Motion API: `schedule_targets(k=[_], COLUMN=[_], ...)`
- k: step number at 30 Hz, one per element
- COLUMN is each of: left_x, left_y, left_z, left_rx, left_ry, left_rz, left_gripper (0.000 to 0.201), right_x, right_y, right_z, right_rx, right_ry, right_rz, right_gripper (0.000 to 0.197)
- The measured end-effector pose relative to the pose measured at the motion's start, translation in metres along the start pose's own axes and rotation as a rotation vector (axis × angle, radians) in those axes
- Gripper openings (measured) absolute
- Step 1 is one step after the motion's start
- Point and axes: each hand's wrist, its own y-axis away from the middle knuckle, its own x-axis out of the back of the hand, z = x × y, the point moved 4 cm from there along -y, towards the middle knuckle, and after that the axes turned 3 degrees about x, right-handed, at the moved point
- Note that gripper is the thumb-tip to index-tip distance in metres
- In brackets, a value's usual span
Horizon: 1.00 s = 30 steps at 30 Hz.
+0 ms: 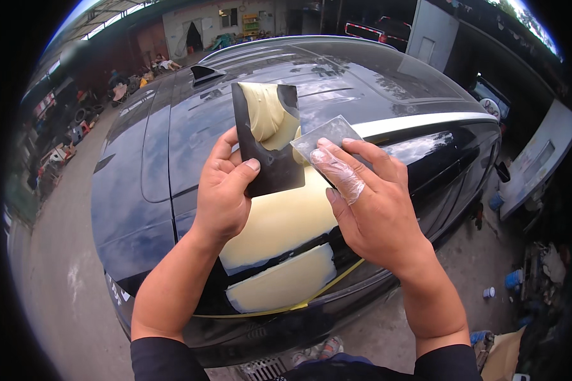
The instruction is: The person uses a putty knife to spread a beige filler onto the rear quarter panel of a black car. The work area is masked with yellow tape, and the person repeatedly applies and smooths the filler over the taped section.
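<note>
My left hand [227, 181] grips a black rectangular mixing board [276, 173] by its left edge, thumb on its face. A thick mass of pale yellow body filler [264, 114] lies on the board's upper part. In my right hand [372, 197] is a flat grey spreader [329, 132], its left corner close to the board's right edge, where some filler shows. White film wraps one of my right fingers. Beneath both hands, smoothed filler patches [283, 279] cover part of the dark car's [133, 216] body panel, with yellow tape [327, 292] along the lower side.
The car's roof carries a shark-fin antenna [206, 75] and a silver rail [432, 119]. A loose panel [540, 162] leans at the right. Blue cans [513, 279] and clutter stand on the floor there. Tyres and other items [82, 114] line the left side.
</note>
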Motion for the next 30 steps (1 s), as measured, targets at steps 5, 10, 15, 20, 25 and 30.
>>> schedule_targets(k=[5,10,15,20,25,30], left_x=[0.000,0.012,0.040,0.042,0.049,0.056], left_y=[0.001,-0.006,-0.021,-0.023,-0.025,-0.027], left_z=[0.007,0.018,0.018,0.019,0.016,0.016], left_rx=[-0.027,-0.120,-0.124,-0.102,-0.114,-0.087], left_ry=[-0.037,-0.001,0.017,0.041,0.060,0.024], left_rz=[-0.057,0.015,0.139,0.177,0.173,0.158], left_gripper=[0.049,0.049,0.045,0.043,0.042,0.044], right_x=[-0.010,0.010,0.017,-0.005,-0.028,-0.040], right_y=[-0.001,0.018,0.030,0.011,-0.006,-0.014], right_z=[-0.010,0.022,0.056,0.066,0.057,0.055], right_rx=[0.088,-0.036,-0.188,-0.231,-0.227,-0.216], right_ry=[0.118,-0.037,-0.207,-0.148,-0.113,-0.089], right_rz=[-0.117,-0.219,-0.358,-0.640,-0.727,-0.729], right_gripper=[0.037,0.040,0.041,0.041,0.040,0.040])
